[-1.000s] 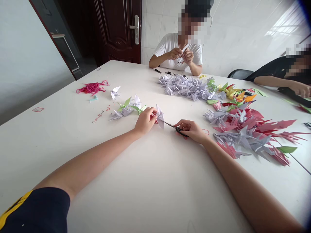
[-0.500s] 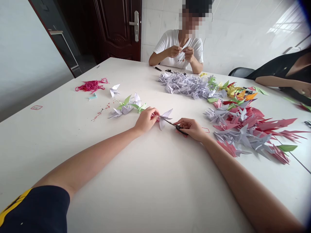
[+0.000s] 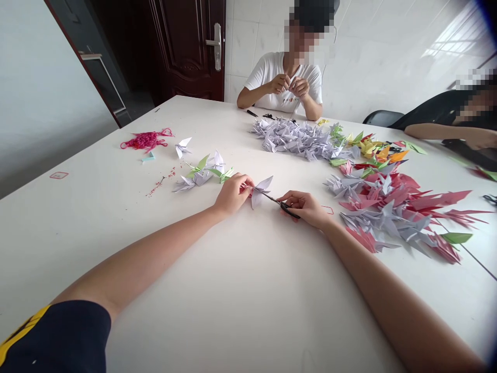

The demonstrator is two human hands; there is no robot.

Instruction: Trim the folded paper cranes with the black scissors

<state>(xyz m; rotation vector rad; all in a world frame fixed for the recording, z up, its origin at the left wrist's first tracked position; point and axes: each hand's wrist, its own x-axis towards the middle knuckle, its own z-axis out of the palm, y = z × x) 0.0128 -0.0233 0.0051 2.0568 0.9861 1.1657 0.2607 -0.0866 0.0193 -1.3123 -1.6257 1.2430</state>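
Observation:
My left hand (image 3: 232,194) pinches a lavender folded paper crane (image 3: 259,190) just above the white table (image 3: 217,290). My right hand (image 3: 306,206) grips a thin black tool (image 3: 282,204) whose tip runs into the crane's body. Both hands rest near the middle of the table, a hand's width apart. To the left of my left hand lie a few lavender and green cranes (image 3: 202,172) strung together.
A heap of lavender cranes (image 3: 298,139) and a spread of pink, red and grey ones (image 3: 392,207) lie to the right. Pink cord (image 3: 145,139) sits far left. One person sits across the table working with both hands (image 3: 289,85); another person's arm (image 3: 446,133) rests at right.
The crane in my left hand has turned, its wing swinging out to the right. The black tool has stayed pushed into it. Both hands have hardly shifted.

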